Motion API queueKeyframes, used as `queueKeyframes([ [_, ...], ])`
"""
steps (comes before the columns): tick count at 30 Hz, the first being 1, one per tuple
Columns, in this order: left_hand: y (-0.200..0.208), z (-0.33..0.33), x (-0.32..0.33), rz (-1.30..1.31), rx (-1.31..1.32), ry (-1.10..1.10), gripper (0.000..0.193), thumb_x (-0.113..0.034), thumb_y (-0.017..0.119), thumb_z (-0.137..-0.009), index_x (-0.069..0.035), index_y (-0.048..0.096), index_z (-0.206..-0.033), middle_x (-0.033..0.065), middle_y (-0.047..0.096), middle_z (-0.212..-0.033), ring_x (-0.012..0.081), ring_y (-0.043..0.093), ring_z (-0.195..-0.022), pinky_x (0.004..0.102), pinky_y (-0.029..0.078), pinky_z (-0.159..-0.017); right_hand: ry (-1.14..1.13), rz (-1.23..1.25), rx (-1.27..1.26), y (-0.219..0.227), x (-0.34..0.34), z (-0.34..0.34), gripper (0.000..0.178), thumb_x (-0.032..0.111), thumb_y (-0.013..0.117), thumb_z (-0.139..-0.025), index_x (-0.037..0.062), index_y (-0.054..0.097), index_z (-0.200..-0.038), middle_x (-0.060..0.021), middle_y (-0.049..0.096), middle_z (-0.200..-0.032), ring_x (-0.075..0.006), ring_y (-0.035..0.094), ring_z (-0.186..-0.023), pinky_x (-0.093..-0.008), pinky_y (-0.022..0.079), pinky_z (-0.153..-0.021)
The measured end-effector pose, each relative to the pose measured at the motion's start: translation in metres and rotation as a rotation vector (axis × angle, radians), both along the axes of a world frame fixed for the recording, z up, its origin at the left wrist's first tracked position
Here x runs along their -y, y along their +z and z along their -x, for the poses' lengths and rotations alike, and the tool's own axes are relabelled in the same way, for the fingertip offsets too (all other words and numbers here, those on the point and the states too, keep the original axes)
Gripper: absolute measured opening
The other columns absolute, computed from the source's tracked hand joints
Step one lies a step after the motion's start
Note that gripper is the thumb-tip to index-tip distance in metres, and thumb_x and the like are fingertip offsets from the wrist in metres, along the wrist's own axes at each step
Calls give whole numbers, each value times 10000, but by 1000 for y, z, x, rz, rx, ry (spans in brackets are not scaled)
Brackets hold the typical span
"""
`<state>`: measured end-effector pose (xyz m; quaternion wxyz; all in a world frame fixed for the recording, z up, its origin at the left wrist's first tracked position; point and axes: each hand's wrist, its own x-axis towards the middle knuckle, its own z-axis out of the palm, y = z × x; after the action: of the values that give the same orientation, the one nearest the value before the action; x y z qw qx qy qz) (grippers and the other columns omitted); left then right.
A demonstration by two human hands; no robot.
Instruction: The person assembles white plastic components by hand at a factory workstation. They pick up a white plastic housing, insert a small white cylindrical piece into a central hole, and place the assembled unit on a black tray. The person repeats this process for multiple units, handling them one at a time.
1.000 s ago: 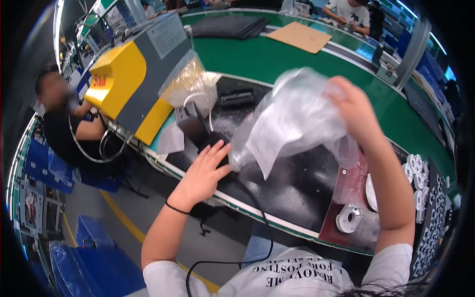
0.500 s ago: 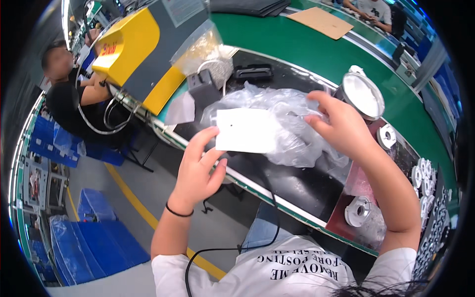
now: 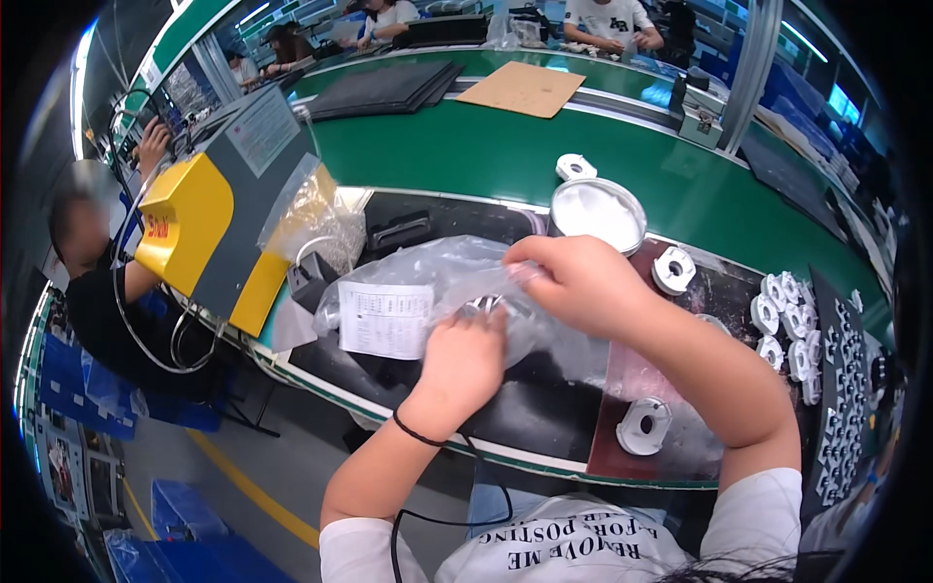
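Observation:
A crumpled clear plastic bag (image 3: pixel 418 260) lies on the black work surface in front of me. My right hand (image 3: pixel 581 284) pinches its upper edge between thumb and fingers. At the bag's opening is my left hand (image 3: pixel 465 361), its fingertips pushed in among the folds beside something shiny. The plastic partly hides those fingers, so I cannot make out whether they grip anything. Left of that hand, a white printed paper slip (image 3: pixel 386 321) rests against the bag.
Beyond my right hand stands a round tin of white material (image 3: pixel 598 216). White ring-shaped parts (image 3: pixel 645 426) sit on a reddish mat, with several more (image 3: pixel 789 316) at the right. A yellow and grey machine (image 3: pixel 209 228) stands at left, near a seated co-worker (image 3: pixel 117 301).
My left hand has left the paper slip and moved right to the bag's opening. My right hand, open before, has closed on the bag's edge. The view has tilted up.

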<state>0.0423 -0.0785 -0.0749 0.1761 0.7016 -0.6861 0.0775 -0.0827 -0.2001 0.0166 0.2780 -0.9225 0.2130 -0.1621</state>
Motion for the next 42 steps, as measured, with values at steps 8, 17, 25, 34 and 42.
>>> queueKeyframes([
  [8, -22, -23, 9, -55, -27, 121, 261, -99, 563, -767, 11, 629, -994, 187, 597, -850, 324, 576, -864, 431, 490, -764, 209, 73, 332, 7, 56, 26, 371, 208, 692, -788, 48, 596, -1109, -70, 602, -965, -178, 578, -879, -308, 463, -736],
  [17, -51, -26, 20, -57, -121, 118, 360, -265, 619, -749, 21, 634, -967, 236, 569, -981, 412, 513, -1021, 473, 487, -816, -259, -5, -76, -20, 233, -6, 431, 333, 655, -807, 56, 611, -1134, -127, 598, -1134, -244, 569, -1044, -347, 447, -900],
  [25, -54, -21, 17, -29, -233, 96, 226, -243, 613, -802, -23, 622, -852, 179, 555, -929, 352, 588, -857, 438, 526, -644, -398, 65, -777, -40, 232, -130, 682, 432, 680, -752, 123, 462, -1320, -130, 528, -1286, -296, 512, -1178, -415, 434, -950],
  [34, -46, -30, 4, -83, -480, 103, 245, -225, 595, -792, 16, 610, -834, 202, 535, -982, 377, 605, -749, 445, 521, -640, -855, 25, -601, -84, 205, -205, 710, 380, 639, -820, 239, 280, -1416, -109, 126, -1518, -391, 358, -1291, -657, 343, -966],
  [42, -55, -33, 3, 15, -460, 49, 278, -237, 595, -781, 38, 627, -794, 217, 523, -1049, 388, 600, -799, 459, 515, -670, -396, 172, -539, -61, 168, -215, 476, 234, 563, -812, 88, 470, -1256, -148, 576, -1176, -298, 578, -1085, -398, 527, -817],
])
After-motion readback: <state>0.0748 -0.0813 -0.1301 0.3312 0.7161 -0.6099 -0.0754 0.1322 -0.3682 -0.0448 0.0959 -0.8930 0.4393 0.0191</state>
